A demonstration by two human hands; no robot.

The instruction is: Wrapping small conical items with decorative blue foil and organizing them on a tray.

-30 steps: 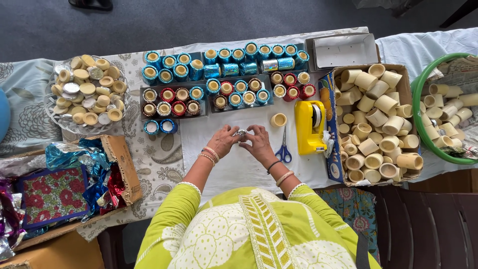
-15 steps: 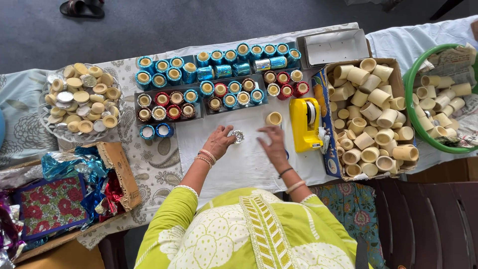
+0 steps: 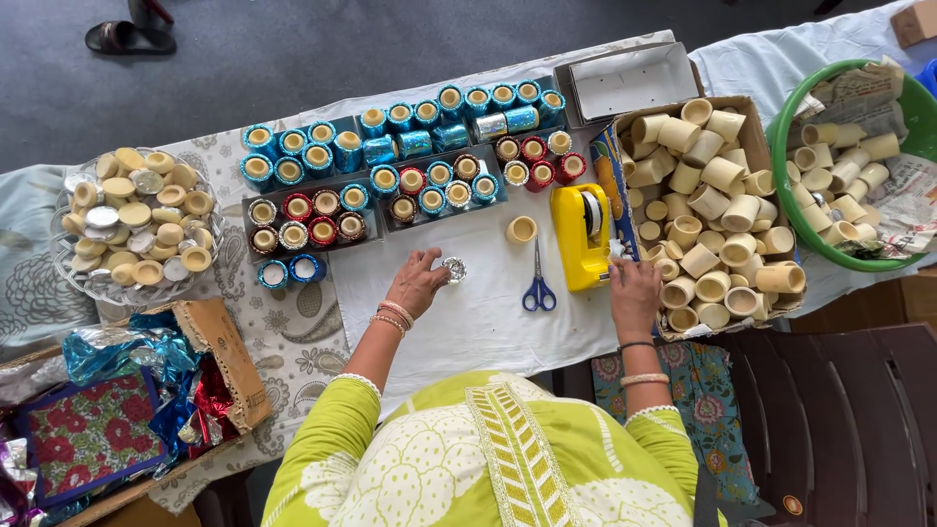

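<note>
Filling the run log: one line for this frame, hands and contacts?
left hand: holds small silver-foil cup on white sheet | right hand: at cardboard box edge beside yellow tape dispenser | blue scissors: untouched

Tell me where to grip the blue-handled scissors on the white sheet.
Take the scissors by the blue loops at the near end, coming from the person's side. They lie flat, blades pointing away toward the trays, loops apart from the yellow tape dispenser, so fingers slip in freely.
</note>
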